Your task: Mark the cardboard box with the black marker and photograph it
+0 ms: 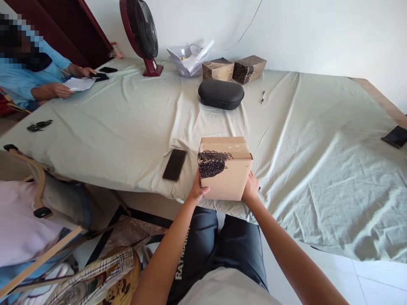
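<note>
A cardboard box [227, 180] stands tilted toward me at the table's near edge. Black scribbled marks cover its upper left corner, on the front and top. My left hand [197, 189] grips the lower left side, its thumb lying on the front face. On the right side, my right hand [251, 187] is closed against the box, with most of its fingers hidden behind it. A small dark tip sticks out beside that hand; I cannot make out what it belongs to. Left of the box lies a black phone [174, 164].
Farther back on the cloth-covered table [318, 127] are a black case [221, 94], a pen [263, 97], two marked boxes [218, 70], a plastic basket [187, 65] and a fan [143, 34]. Another person [25, 80] holds paper at far left. A second phone [396, 136] lies far right.
</note>
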`<state>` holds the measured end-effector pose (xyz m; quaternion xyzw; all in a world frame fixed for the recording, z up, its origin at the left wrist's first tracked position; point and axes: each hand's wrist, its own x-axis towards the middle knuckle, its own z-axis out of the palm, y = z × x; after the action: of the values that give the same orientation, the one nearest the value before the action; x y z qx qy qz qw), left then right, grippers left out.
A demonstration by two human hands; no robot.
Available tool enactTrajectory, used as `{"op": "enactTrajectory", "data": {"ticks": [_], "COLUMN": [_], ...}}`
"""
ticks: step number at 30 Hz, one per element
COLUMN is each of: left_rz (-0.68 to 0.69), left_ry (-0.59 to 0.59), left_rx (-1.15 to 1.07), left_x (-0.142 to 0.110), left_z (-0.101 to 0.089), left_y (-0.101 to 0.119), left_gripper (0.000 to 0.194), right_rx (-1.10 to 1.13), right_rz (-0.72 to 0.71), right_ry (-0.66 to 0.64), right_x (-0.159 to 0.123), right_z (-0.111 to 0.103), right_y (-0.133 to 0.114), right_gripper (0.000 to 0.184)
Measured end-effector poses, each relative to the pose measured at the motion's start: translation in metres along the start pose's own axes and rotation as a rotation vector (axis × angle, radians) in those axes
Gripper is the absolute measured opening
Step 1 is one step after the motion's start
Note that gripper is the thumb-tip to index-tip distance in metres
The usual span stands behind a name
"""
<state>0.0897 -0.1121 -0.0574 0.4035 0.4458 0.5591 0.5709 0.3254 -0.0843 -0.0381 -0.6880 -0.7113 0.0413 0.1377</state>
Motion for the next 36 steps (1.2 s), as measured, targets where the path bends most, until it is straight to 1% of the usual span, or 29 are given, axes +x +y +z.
{"op": "enactTrajectory", "data": {"ticks": [5,12,18,20,22,24,28,30,32,33,36], "left_rz": [-0.007,-0.04,-0.049,-0.045,-0.033,-0.017,0.021,0.034,0.05,0.061,0.094], "left_ry": [-0.005,-0.056,-0.098,-0.097,-0.089,-0.079,-0.054,-0.045,-0.047,-0.052,-0.064], "left_rx": [0.011,0.071,0.085,0.076,0.067,0.058,0.029,0.019,0.018,0.02,0.026], "left_x": [0.0,0.002,0.002,0.002,0.003,0.003,0.002,0.002,0.002,0.002,0.003], "left_z": [-0.001,-0.004,-0.007,-0.008,-0.007,-0.006,-0.004,-0.004,-0.004,-0.004,-0.005], "left_y": [0.002,-0.001,-0.006,-0.007,-0.008,-0.006,-0.003,-0.004,-0.005,-0.006,-0.008], "left_gripper": [0.119,0.129,0.129,0.131,0.133,0.132,0.127,0.124,0.122,0.122,0.124], "right_rx": [0.0,0.045,0.021,0.015,-0.004,-0.037,-0.063,-0.057,-0.009,0.041,0.283], "right_rz": [0.006,0.06,0.086,0.087,0.083,0.087,0.148,0.175,0.174,0.163,0.152], "right_ry": [-0.021,-0.005,-0.005,-0.003,-0.003,-0.019,-0.143,-0.195,-0.231,-0.25,-0.335], "right_x": [-0.001,-0.003,-0.004,-0.005,-0.006,-0.006,0.001,0.006,0.008,0.007,-0.003], "right_z": [-0.003,-0.01,-0.01,-0.01,-0.011,-0.015,-0.028,-0.034,-0.039,-0.041,-0.051], "right_y": [-0.001,-0.009,-0.009,-0.009,-0.009,-0.011,-0.019,-0.02,-0.016,-0.011,0.011], "right_gripper": [0.025,0.026,0.028,0.031,0.029,0.025,0.022,0.025,0.03,0.036,0.062]}}
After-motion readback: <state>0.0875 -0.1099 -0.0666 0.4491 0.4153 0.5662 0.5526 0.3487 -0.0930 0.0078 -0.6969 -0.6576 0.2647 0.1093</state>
